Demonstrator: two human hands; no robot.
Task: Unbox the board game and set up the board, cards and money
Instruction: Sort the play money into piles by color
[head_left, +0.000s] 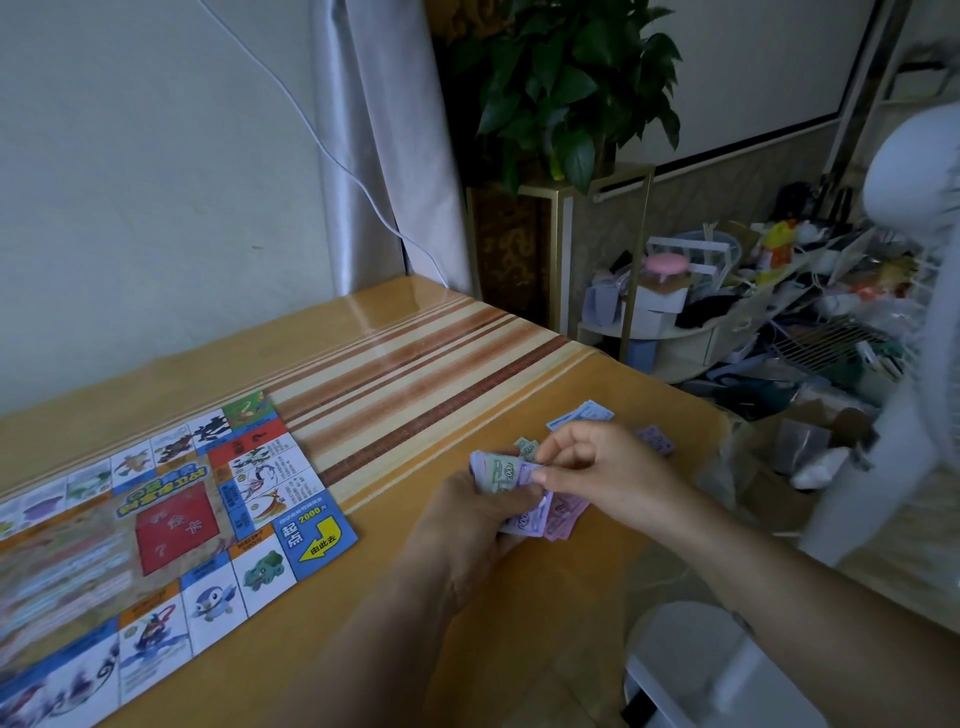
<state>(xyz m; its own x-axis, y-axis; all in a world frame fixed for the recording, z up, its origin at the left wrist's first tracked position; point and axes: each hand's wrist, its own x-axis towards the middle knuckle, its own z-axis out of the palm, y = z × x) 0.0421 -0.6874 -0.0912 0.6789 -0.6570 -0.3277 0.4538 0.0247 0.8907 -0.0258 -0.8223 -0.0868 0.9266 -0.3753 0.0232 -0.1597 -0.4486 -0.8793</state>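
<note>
At five o'clock from the hands, nearest of all, the rounded white plastic base of a fan is being seen below the table edge. A wad of paper notes is being gripped by the left hand, fingers curled round it, just above the smooth, glossy orange table. The wad's long axis is being held roughly from five to eleven o'clock, with its free end pointing away. The top greenish note is being pinched between the thumb and forefinger of the right hand. Thin pink notes are being left flat on the table under the hands. Just beyond the right hand, at twelve o'clock, a pale blue note is being kept flat, and a purple one at two o'clock.

At nine o'clock, apart from the hands, the flat printed board is being displayed unfolded, its near edge running from seven towards two o'clock and its blue corner square facing the hands.

Farther off, brown and cream stripes are being shown across the tabletop. Beyond, at twelve o'clock, a leafy green plant is being carried on a gold-framed stand, with a pale satin curtain at eleven and a cluttered shelf at two.
</note>
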